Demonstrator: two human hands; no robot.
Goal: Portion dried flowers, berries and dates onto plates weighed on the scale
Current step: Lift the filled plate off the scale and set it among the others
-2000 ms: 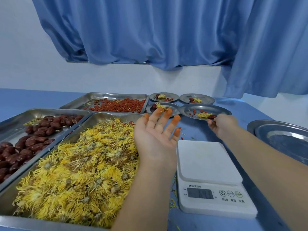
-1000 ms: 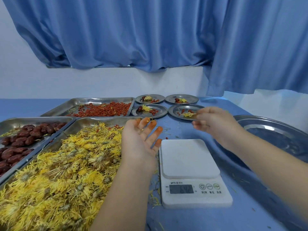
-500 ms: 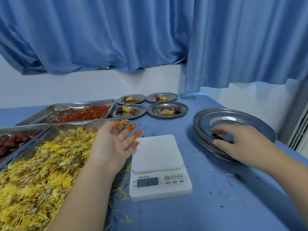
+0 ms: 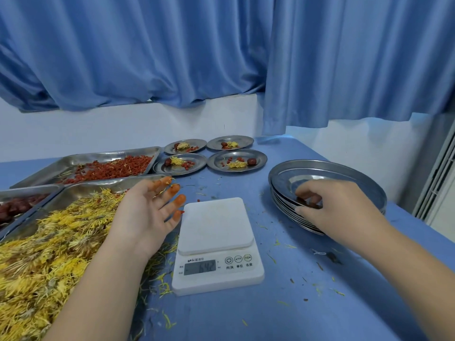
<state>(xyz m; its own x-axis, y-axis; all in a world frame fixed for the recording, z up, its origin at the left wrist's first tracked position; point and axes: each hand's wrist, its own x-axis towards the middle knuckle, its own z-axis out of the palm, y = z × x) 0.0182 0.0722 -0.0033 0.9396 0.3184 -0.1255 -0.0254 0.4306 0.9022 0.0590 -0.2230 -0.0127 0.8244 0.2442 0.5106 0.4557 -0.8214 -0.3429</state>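
A white scale (image 4: 216, 244) sits bare on the blue table, its display lit. To its right stands a stack of steel plates (image 4: 344, 175); my right hand (image 4: 337, 207) grips the near rim of the top plate, fingers curled over the edge. My left hand (image 4: 150, 212) hovers palm up with spread, orange-stained fingers, holding nothing, between the scale and the tray of yellow dried flowers (image 4: 49, 247). The tray of red berries (image 4: 108, 168) lies behind, the tray of dates (image 4: 14, 207) at far left. Several filled plates (image 4: 237, 162) stand at the back.
Blue curtains and a white wall close off the back. The table's right edge runs just past the plate stack. Petals and crumbs are scattered over the cloth around the scale.
My right hand left the filled plate at the back and came to the plate stack, where it now grips the top rim. The view swung right. My left hand stayed open.
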